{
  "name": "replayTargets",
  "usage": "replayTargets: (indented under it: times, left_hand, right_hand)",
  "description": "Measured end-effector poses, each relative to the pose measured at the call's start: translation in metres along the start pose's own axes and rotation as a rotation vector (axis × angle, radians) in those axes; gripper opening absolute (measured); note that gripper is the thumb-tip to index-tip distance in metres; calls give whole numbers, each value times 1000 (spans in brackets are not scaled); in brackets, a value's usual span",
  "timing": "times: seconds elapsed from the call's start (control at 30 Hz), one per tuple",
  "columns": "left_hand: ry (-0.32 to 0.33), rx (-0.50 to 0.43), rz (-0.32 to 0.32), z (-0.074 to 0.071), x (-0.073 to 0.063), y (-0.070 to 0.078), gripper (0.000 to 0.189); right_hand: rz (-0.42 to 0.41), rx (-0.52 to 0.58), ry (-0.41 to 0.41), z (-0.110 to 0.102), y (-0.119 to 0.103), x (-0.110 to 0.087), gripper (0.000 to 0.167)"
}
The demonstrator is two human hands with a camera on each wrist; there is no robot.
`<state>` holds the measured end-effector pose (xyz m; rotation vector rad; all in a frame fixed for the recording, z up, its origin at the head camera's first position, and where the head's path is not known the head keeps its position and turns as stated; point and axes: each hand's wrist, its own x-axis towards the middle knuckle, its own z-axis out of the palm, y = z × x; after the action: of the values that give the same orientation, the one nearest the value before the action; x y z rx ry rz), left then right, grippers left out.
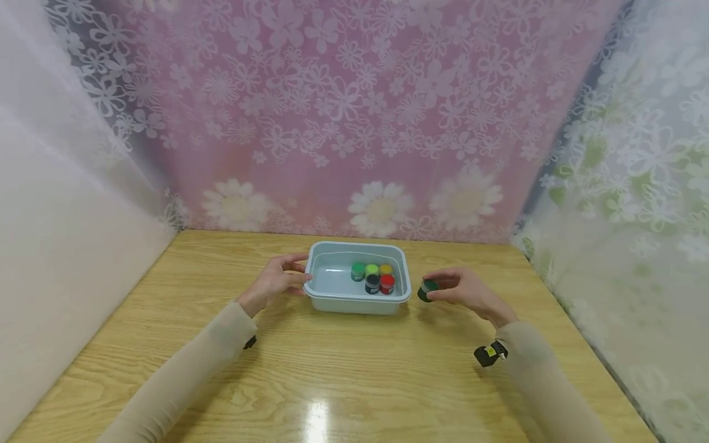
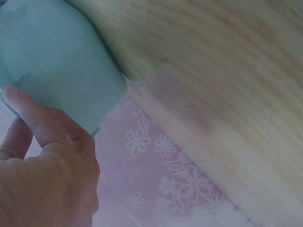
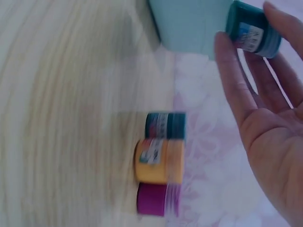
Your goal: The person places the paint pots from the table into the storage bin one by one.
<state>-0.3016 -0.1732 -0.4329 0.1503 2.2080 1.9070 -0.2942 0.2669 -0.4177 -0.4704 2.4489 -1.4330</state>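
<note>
A pale blue plastic tub (image 1: 354, 306) stands on the table, several small paint jars inside its right half. Among them are a black-looking jar (image 1: 372, 283), a red one (image 1: 387, 283) and a lime one (image 1: 372, 270). My left hand (image 1: 272, 282) grips the tub's left end, the thumb at the rim and the fingers around the outer side. Just off the tub's right end, my right hand (image 1: 465, 289) pinches a dark green paint jar (image 1: 426, 290) between thumb and fingers. In the right wrist view, this jar (image 3: 251, 30) shows a white label and a clear band.
The right wrist view shows three more jars in a row on the table: teal (image 3: 161, 125), orange (image 3: 156, 161) and purple (image 3: 151, 198). My right hand hides them in the head view. A floral curtain (image 1: 343, 123) hangs behind the wooden table (image 1: 354, 381), with cloth at both sides.
</note>
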Motion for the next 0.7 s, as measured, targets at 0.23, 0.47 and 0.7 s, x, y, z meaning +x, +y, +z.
replayTargets:
  times: [0.23,0.47,0.7]
  left_hand:
    - [-3,-14,-1,2,-3,2,64]
    - [-5,-18,0,5,-1,3,65]
    - [-13,-23,-3,5,-2,4,64]
  right_hand:
    - [-10,28,32,11,-18,7,51]
    - [-2,47,38,18,-32,16,55]
    - [-77,69,22,34,-44,29,54]
